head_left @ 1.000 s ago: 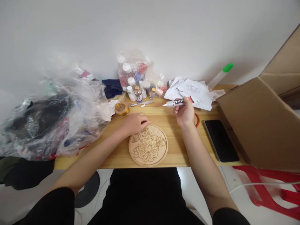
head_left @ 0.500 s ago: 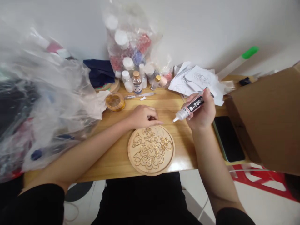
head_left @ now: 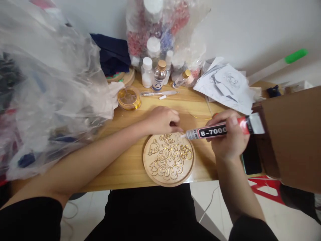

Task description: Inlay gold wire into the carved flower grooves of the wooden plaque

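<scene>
A round wooden disc (head_left: 168,159) with a gold flower outline lies at the table's near edge. My left hand (head_left: 163,119) rests curled at the disc's far rim, fingertips pinched together on something too small to make out. My right hand (head_left: 229,137) grips a B-7000 glue tube (head_left: 218,130) held level. Its nozzle tip points left and sits at the disc's upper right rim, close to my left fingertips.
A spool of gold wire (head_left: 128,98) and a white pen tool (head_left: 159,93) lie behind the disc. Small bottles (head_left: 158,71) and a bag of beads stand at the wall. Clear plastic bags (head_left: 47,90) fill the left. Paper patterns (head_left: 227,85), a phone (head_left: 250,158) and a cardboard box (head_left: 293,134) are at the right.
My right hand has brought the glue tube down and left, from above the papers to the disc's rim. The view has moved closer. My left hand stayed at the disc's far edge.
</scene>
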Demonstrator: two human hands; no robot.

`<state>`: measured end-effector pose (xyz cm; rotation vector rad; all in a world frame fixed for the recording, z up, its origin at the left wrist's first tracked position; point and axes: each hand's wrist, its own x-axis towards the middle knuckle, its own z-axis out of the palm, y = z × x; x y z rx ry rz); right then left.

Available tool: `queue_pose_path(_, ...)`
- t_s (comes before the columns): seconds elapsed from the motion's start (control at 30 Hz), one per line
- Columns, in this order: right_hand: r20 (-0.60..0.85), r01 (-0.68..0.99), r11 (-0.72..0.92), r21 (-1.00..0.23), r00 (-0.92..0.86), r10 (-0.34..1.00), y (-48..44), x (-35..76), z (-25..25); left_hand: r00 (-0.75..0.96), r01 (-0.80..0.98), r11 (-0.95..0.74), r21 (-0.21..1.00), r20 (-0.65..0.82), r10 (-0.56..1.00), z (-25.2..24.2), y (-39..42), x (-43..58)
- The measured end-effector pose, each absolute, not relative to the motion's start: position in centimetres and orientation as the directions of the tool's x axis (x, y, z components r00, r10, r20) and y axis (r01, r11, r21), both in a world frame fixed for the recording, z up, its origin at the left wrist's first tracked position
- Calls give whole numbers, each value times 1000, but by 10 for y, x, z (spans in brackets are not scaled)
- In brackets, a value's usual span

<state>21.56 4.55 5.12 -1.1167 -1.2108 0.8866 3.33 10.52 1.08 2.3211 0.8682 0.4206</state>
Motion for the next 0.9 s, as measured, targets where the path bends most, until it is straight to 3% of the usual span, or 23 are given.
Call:
queue_pose_path(0.13, 228, 102, 216, -971, 135, 964, 40, 215, 32, 730, 478, -597, 644, 88, 678, 9, 105, 34)
queue_pose_path(0.33, 330, 209, 300, -931, 123, 936, 39, 211, 21, 721, 475, -612, 633, 119, 683, 5, 106, 36)
queue_pose_path(0.57, 332, 186, 301, -935, 171, 928, 42, 206, 17, 710, 465, -619, 633, 151, 688, 2, 105, 37)
queue_pose_path(0.73, 213, 93, 197, -976, 217, 953, 47, 206, 20, 701, 428, -625, 653, 197, 686, 0, 104, 35)
queue_pose_path(0.9, -14, -114, 1, -993, 134, 991, 59, 212, 20, 577, 318, -464, 827, 220, 787, -5, 104, 40)
